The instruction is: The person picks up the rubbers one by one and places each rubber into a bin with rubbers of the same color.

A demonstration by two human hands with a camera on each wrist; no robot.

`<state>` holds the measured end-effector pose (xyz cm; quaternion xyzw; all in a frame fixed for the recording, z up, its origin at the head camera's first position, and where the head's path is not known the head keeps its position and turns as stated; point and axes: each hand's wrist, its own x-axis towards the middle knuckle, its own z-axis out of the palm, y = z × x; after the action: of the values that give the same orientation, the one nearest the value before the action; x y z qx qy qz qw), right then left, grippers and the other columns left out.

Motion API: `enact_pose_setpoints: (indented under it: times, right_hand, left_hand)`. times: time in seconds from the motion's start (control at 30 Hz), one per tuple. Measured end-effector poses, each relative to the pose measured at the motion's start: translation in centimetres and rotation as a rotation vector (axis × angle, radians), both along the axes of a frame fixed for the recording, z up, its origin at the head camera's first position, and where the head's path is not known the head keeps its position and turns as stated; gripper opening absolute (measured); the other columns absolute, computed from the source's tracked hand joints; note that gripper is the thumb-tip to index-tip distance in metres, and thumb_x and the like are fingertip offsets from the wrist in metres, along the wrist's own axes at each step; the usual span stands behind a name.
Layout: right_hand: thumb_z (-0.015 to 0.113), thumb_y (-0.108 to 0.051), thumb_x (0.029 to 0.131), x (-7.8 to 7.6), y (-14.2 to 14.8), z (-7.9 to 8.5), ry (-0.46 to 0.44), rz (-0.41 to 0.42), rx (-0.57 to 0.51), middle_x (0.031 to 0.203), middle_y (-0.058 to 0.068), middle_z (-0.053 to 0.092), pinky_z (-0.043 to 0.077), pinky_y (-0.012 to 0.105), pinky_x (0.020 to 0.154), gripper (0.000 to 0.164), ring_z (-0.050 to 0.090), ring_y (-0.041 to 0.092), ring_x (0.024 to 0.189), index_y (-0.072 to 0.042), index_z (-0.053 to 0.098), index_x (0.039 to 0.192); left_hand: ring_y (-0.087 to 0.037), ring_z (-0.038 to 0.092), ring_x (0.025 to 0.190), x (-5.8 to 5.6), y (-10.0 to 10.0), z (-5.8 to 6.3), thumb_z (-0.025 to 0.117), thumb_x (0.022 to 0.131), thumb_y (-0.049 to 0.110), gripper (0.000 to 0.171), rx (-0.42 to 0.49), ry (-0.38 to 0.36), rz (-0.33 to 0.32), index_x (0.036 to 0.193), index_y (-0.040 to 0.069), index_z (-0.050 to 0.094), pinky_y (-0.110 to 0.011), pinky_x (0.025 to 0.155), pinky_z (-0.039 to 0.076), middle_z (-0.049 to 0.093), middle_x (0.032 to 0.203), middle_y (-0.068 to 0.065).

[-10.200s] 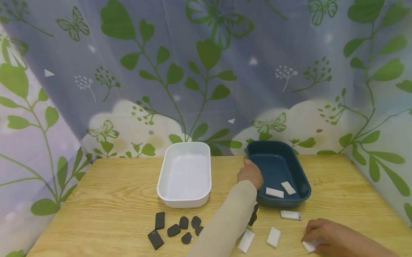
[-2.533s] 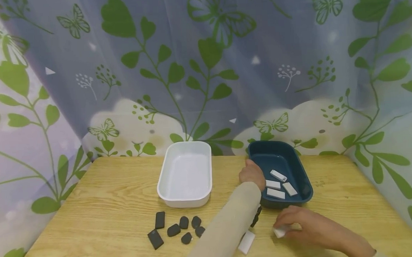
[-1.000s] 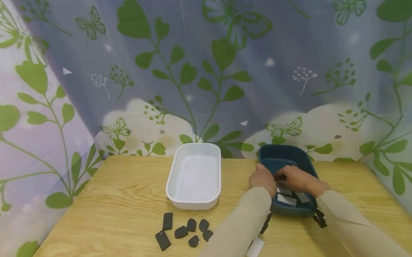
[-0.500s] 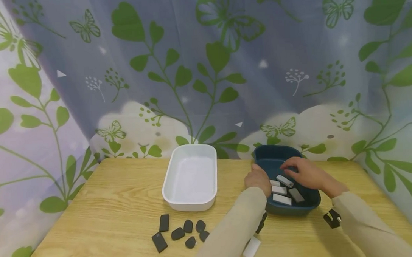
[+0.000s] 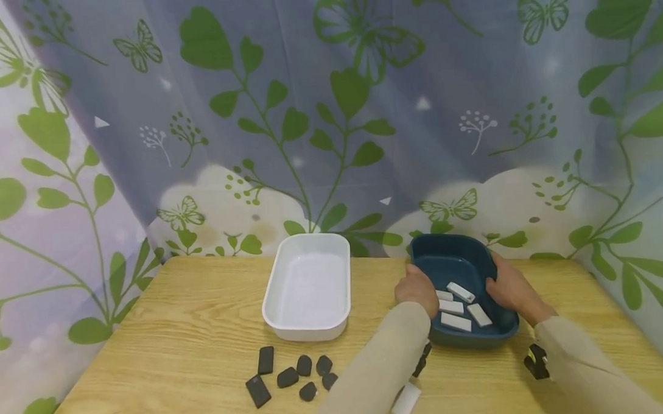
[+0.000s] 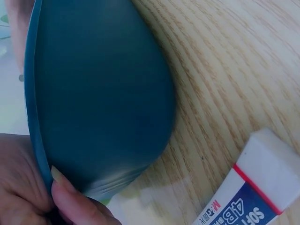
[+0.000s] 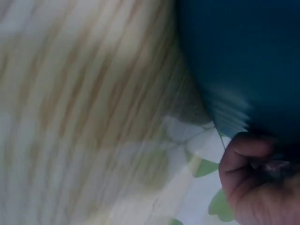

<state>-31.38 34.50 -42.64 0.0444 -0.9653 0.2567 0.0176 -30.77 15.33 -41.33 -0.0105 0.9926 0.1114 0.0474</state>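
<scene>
A dark blue basin stands at the right of the table, with several white erasers lying in its near half. My left hand grips its left rim; the left wrist view shows the thumb on the outer wall. On the opposite side, my right hand holds the right rim, its fingers curled at the edge in the right wrist view. One more eraser lies on the table by my left forearm, partly hidden; close up, the eraser has a blue printed sleeve reading "SOFT 4B".
A white basin stands left of the blue one. In front of it lie two black rectangular pieces and several small black rounded pieces, some near my left sleeve. A patterned curtain hangs behind the wooden table.
Erasers from the table have gone into the blue basin by my right hand. It let go of the last one there, then moved right to the rim. The left hand stayed on its rim.
</scene>
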Motion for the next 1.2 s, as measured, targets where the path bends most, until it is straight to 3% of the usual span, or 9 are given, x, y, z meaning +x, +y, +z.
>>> enact_pose_setpoints:
  times: [0.17,0.23,0.37,0.5,0.63,0.77,0.83,1.07,1.2]
  right_hand:
    - [0.042,-0.002,0.087,-0.1,-0.5,0.0,0.008,-0.042,-0.064,0.136,0.043,0.03,0.041,0.059,0.084,0.065,0.045,0.054,0.113,0.015,0.016,0.143]
    - [0.042,-0.002,0.085,-0.4,-0.8,0.0,0.011,-0.056,-0.075,0.135,0.042,0.033,0.046,0.05,0.074,0.065,0.056,0.044,0.092,0.014,0.018,0.144]
    - [0.04,-0.002,0.084,-0.9,-1.4,0.2,-0.013,-0.089,-0.093,0.135,0.041,0.035,0.039,0.037,0.057,0.067,0.048,0.028,0.064,0.012,0.017,0.145]
    - [0.04,-0.001,0.083,-1.1,-1.5,0.3,-0.041,-0.107,-0.097,0.137,0.04,0.032,0.041,0.04,0.063,0.068,0.049,0.033,0.076,0.011,0.015,0.146]
    - [0.041,-0.002,0.084,-1.1,-1.1,0.2,-0.033,-0.109,-0.074,0.139,0.039,0.03,0.043,0.042,0.067,0.068,0.051,0.037,0.086,0.012,0.016,0.145]
    - [0.04,-0.002,0.083,-0.8,-0.4,0.2,-0.039,-0.119,-0.071,0.14,0.039,0.028,0.04,0.036,0.056,0.069,0.051,0.035,0.08,0.012,0.014,0.145]
    - [0.04,-0.002,0.083,-0.7,-0.1,0.3,-0.047,-0.126,-0.071,0.141,0.039,0.027,0.038,0.034,0.054,0.069,0.05,0.034,0.08,0.012,0.014,0.146]
    - [0.04,-0.003,0.083,-0.3,-0.1,0.4,-0.032,-0.122,-0.059,0.139,0.04,0.03,0.044,0.047,0.073,0.069,0.049,0.043,0.098,0.011,0.015,0.146]
    - [0.042,-0.002,0.082,0.1,-0.6,-0.2,-0.013,-0.115,-0.052,0.136,0.041,0.032,0.044,0.051,0.079,0.068,0.05,0.044,0.101,0.014,0.018,0.144]
  left_hand:
    - [-0.014,0.057,0.052,-0.7,-0.9,0.1,0.065,0.089,0.029,0.046,0.057,-0.043,-0.034,0.12,0.004,0.042,-0.027,0.048,0.047,0.058,0.064,-0.004]
    - [-0.016,0.057,0.051,-1.3,-1.4,0.0,0.062,0.091,0.028,0.044,0.09,-0.07,-0.046,0.121,0.004,0.041,-0.029,0.049,0.047,0.059,0.062,-0.005]
    - [-0.021,0.061,0.064,-2.3,-2.5,0.1,0.048,0.098,0.038,0.052,0.153,-0.123,-0.095,0.134,0.004,0.034,-0.034,0.061,0.048,0.065,0.077,-0.008]
    - [-0.026,0.065,0.084,-2.2,-4.1,0.6,0.026,0.104,0.043,0.057,0.227,-0.079,-0.175,0.143,0.001,0.026,-0.038,0.074,0.05,0.066,0.1,-0.013]
    - [-0.025,0.063,0.08,-1.0,-6.8,1.5,0.035,0.102,0.026,0.043,0.245,0.0,-0.331,0.134,-0.003,0.035,-0.038,0.072,0.051,0.063,0.099,-0.015]
    - [-0.02,0.056,0.076,1.0,-9.5,2.3,0.054,0.092,0.013,0.03,0.157,-0.022,-0.502,0.12,0.002,0.05,-0.033,0.069,0.048,0.059,0.097,-0.01]
    - [-0.019,0.055,0.081,1.9,-10.6,2.3,0.061,0.089,0.01,0.024,0.054,-0.005,-0.595,0.112,0.007,0.056,-0.031,0.068,0.047,0.057,0.1,-0.007]
    - [-0.014,0.056,0.101,3.6,-12.7,1.4,0.063,0.089,0.005,0.033,-0.264,0.186,-0.958,0.117,0.022,0.064,-0.025,0.084,0.046,0.06,0.114,0.005]
    - [-0.012,0.056,0.105,4.2,-12.7,0.5,0.061,0.092,0.01,0.032,-0.362,0.251,-1.095,0.12,0.024,0.063,-0.024,0.088,0.045,0.06,0.118,0.007]
